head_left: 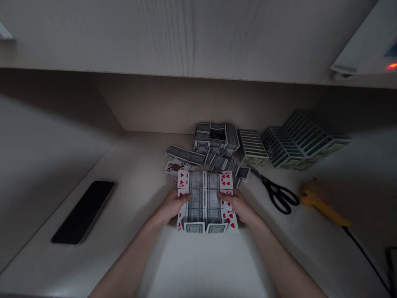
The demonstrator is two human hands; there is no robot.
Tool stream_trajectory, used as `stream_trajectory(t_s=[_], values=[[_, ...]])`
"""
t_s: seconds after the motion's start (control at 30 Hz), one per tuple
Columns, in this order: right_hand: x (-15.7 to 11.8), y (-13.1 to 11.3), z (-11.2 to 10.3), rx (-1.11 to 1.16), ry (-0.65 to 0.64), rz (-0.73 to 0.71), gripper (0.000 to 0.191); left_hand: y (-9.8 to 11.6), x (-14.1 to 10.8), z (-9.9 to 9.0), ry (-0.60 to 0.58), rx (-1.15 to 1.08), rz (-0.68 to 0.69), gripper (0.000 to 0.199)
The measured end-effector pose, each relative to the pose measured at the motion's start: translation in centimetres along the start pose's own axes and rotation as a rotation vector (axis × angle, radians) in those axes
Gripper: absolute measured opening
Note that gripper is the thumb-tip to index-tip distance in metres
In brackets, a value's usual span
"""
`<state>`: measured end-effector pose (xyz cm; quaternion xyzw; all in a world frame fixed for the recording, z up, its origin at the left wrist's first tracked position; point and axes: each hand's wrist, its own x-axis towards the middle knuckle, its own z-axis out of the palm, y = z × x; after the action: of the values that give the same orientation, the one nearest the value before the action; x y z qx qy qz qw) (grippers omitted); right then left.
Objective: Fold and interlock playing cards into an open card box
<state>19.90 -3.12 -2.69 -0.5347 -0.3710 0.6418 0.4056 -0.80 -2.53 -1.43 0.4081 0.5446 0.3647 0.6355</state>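
In the head view, your left hand [174,203] and right hand [240,203] pinch opposite sides of the card panel [196,198], thumbs on top, in front of you above the table [186,269]. Beyond it lie card strips [186,155], a queen card [176,167] and a card box [203,138]. Scissors [277,193] and a yellow glue gun [324,207] lie to your right, near slatted card pieces [288,145]; a phone [83,213] lies to your left.
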Motion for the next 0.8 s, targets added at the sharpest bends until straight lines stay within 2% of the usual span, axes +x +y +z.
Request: stream_trajectory(t_s=[0.2, 0.4, 0.8], values=[[-0.2, -0.6, -0.8, -0.175, 0.029, -0.020, 0.037, 0.0, 0.7, -0.8, 0.083, 0.084, 0.030, 0.033], [-0.2, -0.6, -0.7, -0.203, 0.063, 0.010, 0.040, -0.2, 0.9, -1.5, 0.075, 0.249, 0.043, 0.029], [0.0, -0.4, -0.2, -0.117, 0.130, -0.049, 0.038, -0.5, 1.2, -0.8, 0.088, 0.126, 0.052, 0.028]])
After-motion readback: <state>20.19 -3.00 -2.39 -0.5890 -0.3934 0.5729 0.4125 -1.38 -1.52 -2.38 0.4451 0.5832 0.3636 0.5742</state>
